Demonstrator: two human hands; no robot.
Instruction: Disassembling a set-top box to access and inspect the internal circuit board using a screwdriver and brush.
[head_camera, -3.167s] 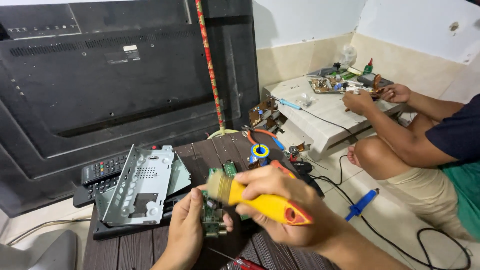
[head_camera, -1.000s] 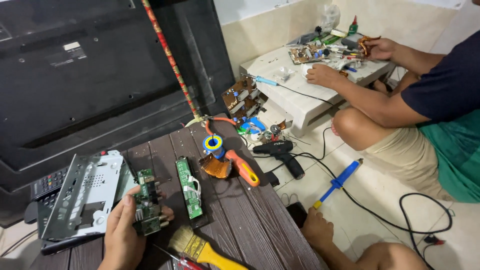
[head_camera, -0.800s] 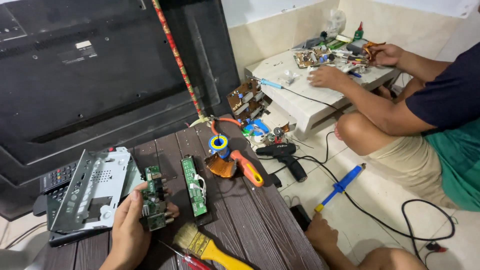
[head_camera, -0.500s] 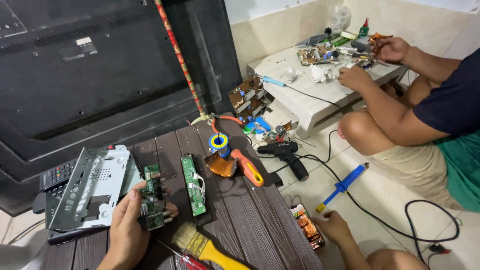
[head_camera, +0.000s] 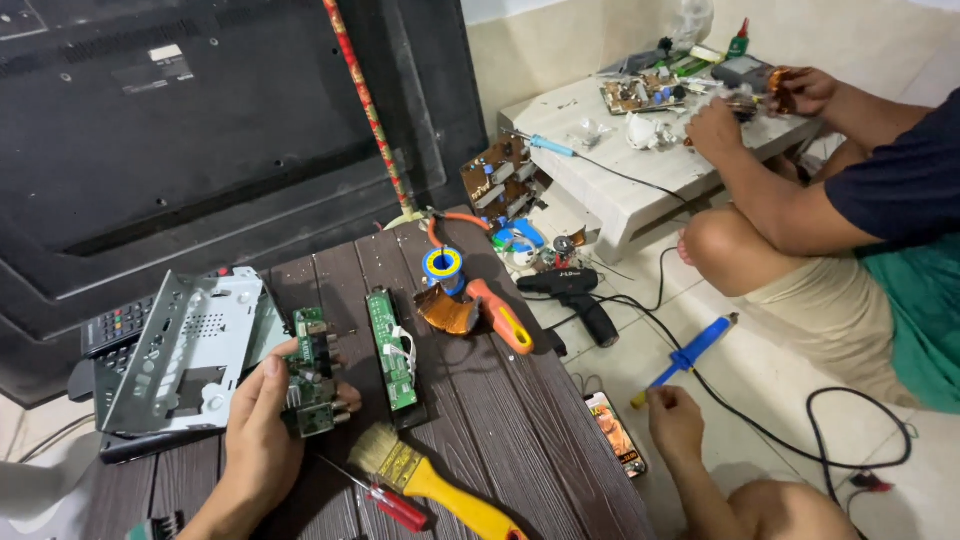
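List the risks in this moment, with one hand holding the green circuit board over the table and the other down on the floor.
1. The left hand alone grips the green circuit board by its edge; it may slip.
2. The right hand rests near the yellow-tipped blue tool and black cables on the floor; a snag seems possible.
3. The yellow-handled brush lies near the table's front, so an elbow could knock it off.

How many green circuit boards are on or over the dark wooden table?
2. One green circuit board is held in the left hand over the dark wooden table; a long narrow board lies flat beside it. Others may be hidden.
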